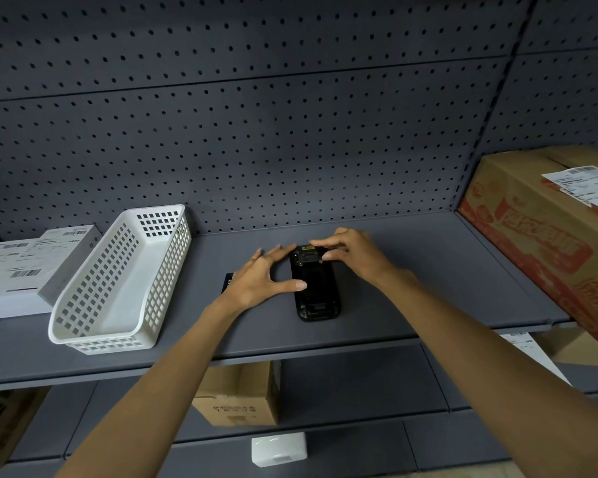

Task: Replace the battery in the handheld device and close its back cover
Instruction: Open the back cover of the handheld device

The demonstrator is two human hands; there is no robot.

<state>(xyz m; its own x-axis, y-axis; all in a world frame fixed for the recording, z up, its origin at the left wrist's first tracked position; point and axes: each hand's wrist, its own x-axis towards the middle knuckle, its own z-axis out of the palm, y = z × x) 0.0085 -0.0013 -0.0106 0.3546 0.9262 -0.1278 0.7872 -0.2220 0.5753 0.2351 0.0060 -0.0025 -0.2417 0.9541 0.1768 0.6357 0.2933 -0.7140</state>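
A black handheld device (316, 288) lies back-up on the grey shelf (411, 305), its long side running away from me. My left hand (261, 277) rests against its left edge, with the thumb laid across the back and the fingers at the top left corner. My right hand (351, 251) pinches the device's far end with its fingertips. A flat black piece (228, 281), perhaps a battery or a cover, lies on the shelf left of the device, mostly hidden under my left hand. I cannot tell whether the device's back cover is on.
A white perforated plastic basket (94, 319) stands to the left, with white labelled boxes (21, 270) beyond it. A large printed cardboard carton (546, 232) fills the right end of the shelf. A pegboard wall (290, 132) backs the shelf. Cartons (239, 395) sit on the lower shelf.
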